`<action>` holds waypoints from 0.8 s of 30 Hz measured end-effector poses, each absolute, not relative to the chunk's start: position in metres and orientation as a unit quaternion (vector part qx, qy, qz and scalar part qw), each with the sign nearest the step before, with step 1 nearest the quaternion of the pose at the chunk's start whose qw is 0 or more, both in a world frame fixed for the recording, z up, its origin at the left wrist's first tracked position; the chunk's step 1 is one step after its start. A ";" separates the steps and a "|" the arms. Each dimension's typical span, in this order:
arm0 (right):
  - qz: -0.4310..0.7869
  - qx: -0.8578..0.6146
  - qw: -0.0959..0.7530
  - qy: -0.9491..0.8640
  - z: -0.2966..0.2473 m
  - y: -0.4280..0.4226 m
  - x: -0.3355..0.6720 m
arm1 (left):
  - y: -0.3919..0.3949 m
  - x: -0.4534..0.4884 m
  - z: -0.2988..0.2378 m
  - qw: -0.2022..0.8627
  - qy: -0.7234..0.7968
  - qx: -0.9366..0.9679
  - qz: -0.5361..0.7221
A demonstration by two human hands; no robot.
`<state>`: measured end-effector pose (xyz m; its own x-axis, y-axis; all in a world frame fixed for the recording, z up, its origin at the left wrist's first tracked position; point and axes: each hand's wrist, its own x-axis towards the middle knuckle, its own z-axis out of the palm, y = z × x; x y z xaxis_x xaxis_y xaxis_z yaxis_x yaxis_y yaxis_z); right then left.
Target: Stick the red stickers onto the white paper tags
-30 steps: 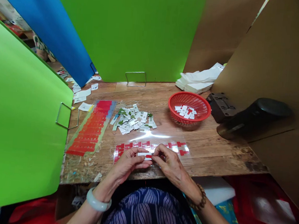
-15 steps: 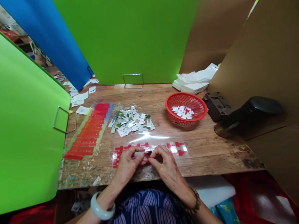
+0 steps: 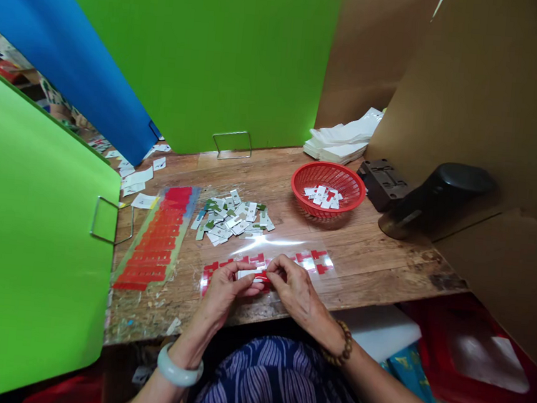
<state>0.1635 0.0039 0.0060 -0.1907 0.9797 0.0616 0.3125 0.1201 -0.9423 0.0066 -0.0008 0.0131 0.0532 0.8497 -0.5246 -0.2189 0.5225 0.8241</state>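
Two green boards (image 3: 191, 57) and a blue board (image 3: 69, 52) stand behind and to the left of the clear sheet (image 3: 259, 246), the landmark here; a brown board (image 3: 474, 106) closes the right. The desk (image 3: 361, 269) lies under the sheet. A dark cylinder (image 3: 438, 197) leans well to the sheet's right. Left of the sheet lies a red strip (image 3: 154, 242) with a yellowish border. Beyond the sheet's right end is a red basket (image 3: 351, 182) with a few white cards; farther back are white papers (image 3: 344, 138), with a dark block (image 3: 383, 181) nearer the cylinder. Just beyond the sheet is a loose pile (image 3: 233, 220) of white and green pieces.

Over the sheet's near edge, both hands meet. The left hand (image 3: 225, 292) grips a white card (image 3: 245, 275) between thumb and fingers; the right hand (image 3: 295, 292) pinches at the red piece (image 3: 262, 276) by the card's right end.

The card has just turned its pale face up again, suggesting that card and red piece are being worked together. Whether the red is fixed to it cannot be told. Half a second earlier, the card was mostly hidden by fingers; the pile and basket look unchanged, though the view has shifted slightly.
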 end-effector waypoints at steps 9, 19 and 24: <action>0.387 -0.514 0.381 -0.664 0.006 0.000 0.161 | 0.000 0.006 0.014 0.672 0.564 0.283 0.389; 0.376 -0.517 0.398 -0.658 -0.003 -0.001 0.158 | 0.002 0.006 0.020 0.682 0.570 0.267 0.371; 0.392 -0.547 0.427 -0.604 -0.013 0.007 0.163 | 0.001 0.005 0.017 0.680 0.570 0.269 0.374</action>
<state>0.1625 0.0068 -0.0126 -0.0363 0.9955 0.0875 0.3254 0.0946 -0.9408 0.0055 0.0010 0.0169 0.0699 0.8153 -0.5748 -0.2023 0.5759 0.7921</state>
